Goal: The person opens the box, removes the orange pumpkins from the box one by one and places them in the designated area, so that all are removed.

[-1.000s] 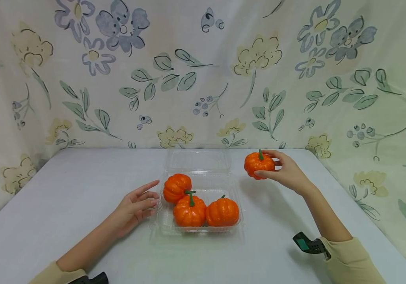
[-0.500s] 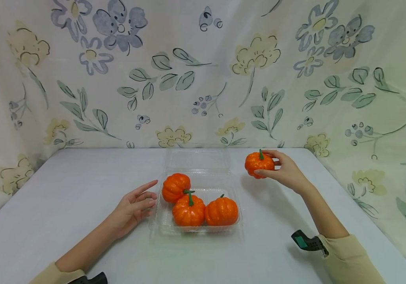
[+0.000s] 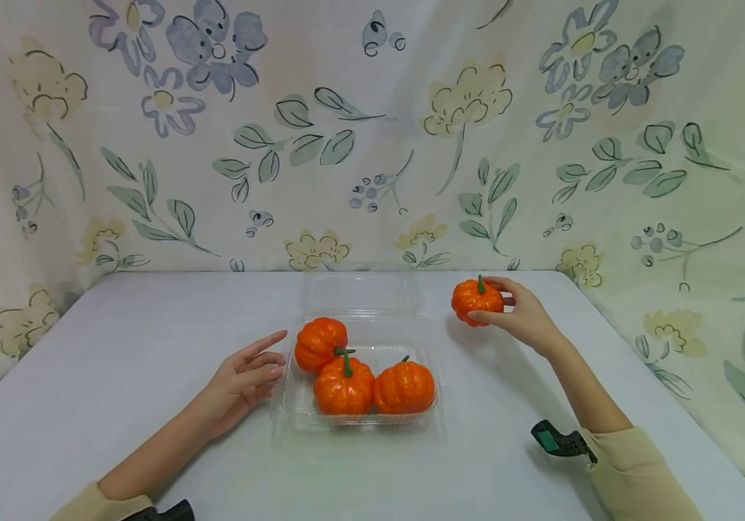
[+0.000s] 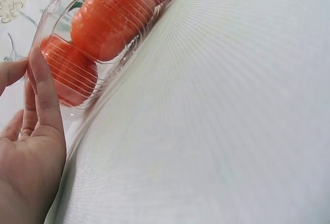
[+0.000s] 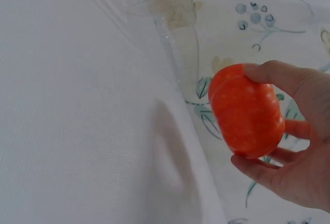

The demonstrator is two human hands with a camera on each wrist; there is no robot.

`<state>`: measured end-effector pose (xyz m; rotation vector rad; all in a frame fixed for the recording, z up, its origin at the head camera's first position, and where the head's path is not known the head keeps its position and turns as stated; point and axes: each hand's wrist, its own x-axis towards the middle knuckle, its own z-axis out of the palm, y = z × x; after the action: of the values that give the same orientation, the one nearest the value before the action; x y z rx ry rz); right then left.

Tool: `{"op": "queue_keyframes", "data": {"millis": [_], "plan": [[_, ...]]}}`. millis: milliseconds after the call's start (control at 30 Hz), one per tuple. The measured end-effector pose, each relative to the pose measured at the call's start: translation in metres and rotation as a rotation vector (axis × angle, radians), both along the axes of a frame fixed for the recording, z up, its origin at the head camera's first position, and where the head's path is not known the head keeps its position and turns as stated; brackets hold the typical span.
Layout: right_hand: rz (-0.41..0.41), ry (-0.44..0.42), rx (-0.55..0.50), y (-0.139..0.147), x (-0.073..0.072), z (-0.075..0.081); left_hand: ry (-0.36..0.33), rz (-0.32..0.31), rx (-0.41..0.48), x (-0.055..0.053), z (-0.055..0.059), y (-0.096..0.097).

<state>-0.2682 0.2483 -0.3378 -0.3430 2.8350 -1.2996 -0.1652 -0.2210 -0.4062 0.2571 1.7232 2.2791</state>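
My right hand (image 3: 524, 312) grips a small orange pumpkin (image 3: 474, 301) with a green stem, thumb on the near side and fingers behind. In the right wrist view the same pumpkin (image 5: 246, 111) hangs above the white table, its shadow off to the left. A clear plastic clamshell container (image 3: 382, 340) lies opened in the middle, lid folded back. Inside it sit three more pumpkins: one at the back left (image 3: 320, 344), one at the front left (image 3: 343, 387), one at the front right (image 3: 405, 388). My left hand (image 3: 242, 387) rests beside the container, relaxed fingertips (image 4: 38, 61) at its left wall.
The container's transparent lid (image 3: 359, 291) stretches toward the back edge of the white table (image 3: 118, 340). A floral curtain (image 3: 346, 202) hangs behind the table and along its sides. Each wrist carries a black strap device, the right one (image 3: 561, 439) with a green face.
My right hand, with the pumpkin in it, has shifted slightly to the right relative to the container. The left hand stays beside the container. The head view has swung a little.
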Motion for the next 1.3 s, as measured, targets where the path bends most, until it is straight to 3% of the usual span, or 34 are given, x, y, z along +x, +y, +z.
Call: {"op": "queue_keyframes", "data": {"millis": [367,667,1300], "plan": [[-0.020,-0.027,-0.009,0.000,-0.007,-0.015,0.014,-0.014,0.014,-0.001,-0.001,-0.001],[-0.001,-0.016,-0.001,0.001,-0.010,-0.025,-0.013,0.010,-0.013,0.001,0.001,0.000],[0.018,-0.043,0.030,-0.003,-0.012,-0.034,-0.004,-0.005,-0.007,0.000,0.000,0.000]]}}
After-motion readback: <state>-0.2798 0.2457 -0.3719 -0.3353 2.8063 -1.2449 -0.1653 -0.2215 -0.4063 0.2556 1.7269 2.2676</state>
